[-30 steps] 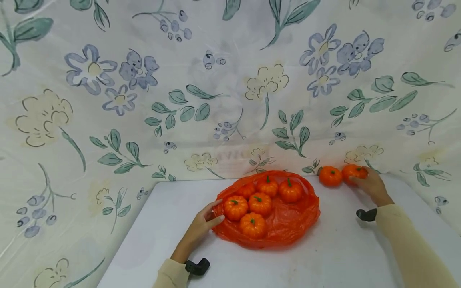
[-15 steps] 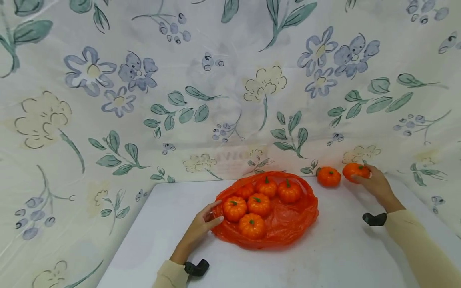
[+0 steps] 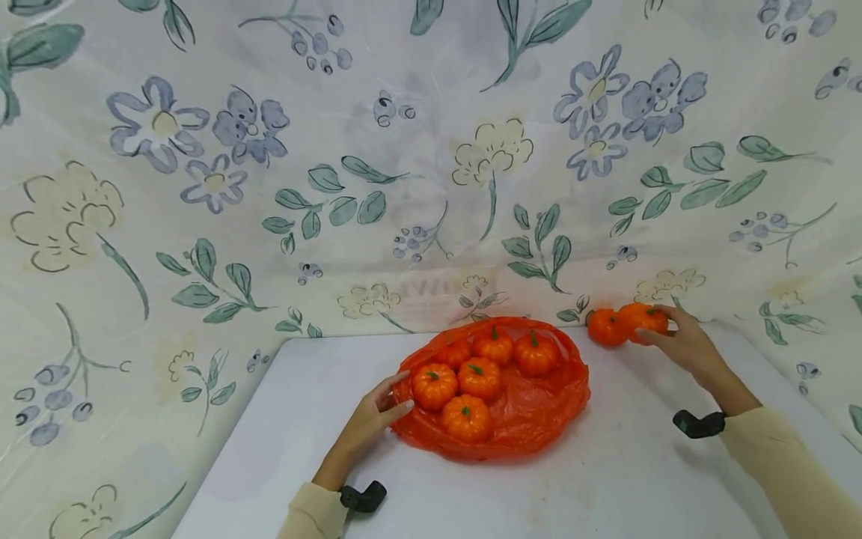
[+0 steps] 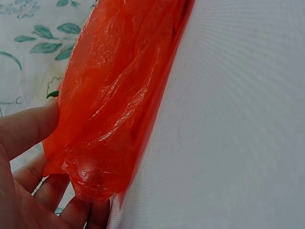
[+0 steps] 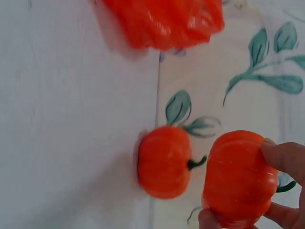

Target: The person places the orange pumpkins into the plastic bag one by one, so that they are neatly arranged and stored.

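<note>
At two o'clock on the bench point(image 3: 606, 479), your right hand point(image 3: 680, 343) clasps a small pumpkin point(image 3: 643, 317), probably light and firm; grip its sides. Your left hand point(image 3: 369, 419) pinches the bag point(image 3: 539, 419).

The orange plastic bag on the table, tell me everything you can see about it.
The orange plastic bag is thin, glossy, crinkled film, lying flattened and open on the white table near the floral backdrop. Six small orange pumpkins with green stems sit on it in a cluster. The left hand pinches its left edge, where the film bunches into folds. Its right side lies loose and does not touch the two pumpkins beyond it.
</note>
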Demonstrator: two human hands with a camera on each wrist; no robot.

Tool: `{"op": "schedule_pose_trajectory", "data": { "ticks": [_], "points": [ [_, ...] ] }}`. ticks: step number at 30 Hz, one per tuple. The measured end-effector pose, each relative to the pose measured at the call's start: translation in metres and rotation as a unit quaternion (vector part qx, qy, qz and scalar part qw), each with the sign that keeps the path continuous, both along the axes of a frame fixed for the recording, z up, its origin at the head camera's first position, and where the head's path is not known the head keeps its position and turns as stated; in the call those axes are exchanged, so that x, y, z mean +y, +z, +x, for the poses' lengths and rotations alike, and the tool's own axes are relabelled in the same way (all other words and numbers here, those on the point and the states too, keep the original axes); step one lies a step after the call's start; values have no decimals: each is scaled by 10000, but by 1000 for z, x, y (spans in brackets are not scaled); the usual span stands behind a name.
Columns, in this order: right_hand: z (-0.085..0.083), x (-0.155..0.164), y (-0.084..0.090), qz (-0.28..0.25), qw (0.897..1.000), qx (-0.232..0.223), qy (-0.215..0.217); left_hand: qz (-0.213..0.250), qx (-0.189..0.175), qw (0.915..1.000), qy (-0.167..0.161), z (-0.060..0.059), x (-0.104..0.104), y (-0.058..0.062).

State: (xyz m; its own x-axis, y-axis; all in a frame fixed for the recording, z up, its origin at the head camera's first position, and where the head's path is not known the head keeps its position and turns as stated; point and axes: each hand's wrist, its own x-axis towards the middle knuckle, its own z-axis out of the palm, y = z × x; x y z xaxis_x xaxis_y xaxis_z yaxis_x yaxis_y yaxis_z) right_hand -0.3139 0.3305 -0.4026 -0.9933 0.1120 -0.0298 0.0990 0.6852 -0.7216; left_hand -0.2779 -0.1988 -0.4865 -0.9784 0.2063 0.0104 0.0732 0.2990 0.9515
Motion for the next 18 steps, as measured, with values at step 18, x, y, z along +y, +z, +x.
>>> {"op": "schedule_pose_trajectory", "data": {
  "ticks": [18],
  "points": [
    [33, -75, 18, -289, 9890, 689, 1278, 2, 16, 10000, -33, 0, 1, 0]
  ]
}}
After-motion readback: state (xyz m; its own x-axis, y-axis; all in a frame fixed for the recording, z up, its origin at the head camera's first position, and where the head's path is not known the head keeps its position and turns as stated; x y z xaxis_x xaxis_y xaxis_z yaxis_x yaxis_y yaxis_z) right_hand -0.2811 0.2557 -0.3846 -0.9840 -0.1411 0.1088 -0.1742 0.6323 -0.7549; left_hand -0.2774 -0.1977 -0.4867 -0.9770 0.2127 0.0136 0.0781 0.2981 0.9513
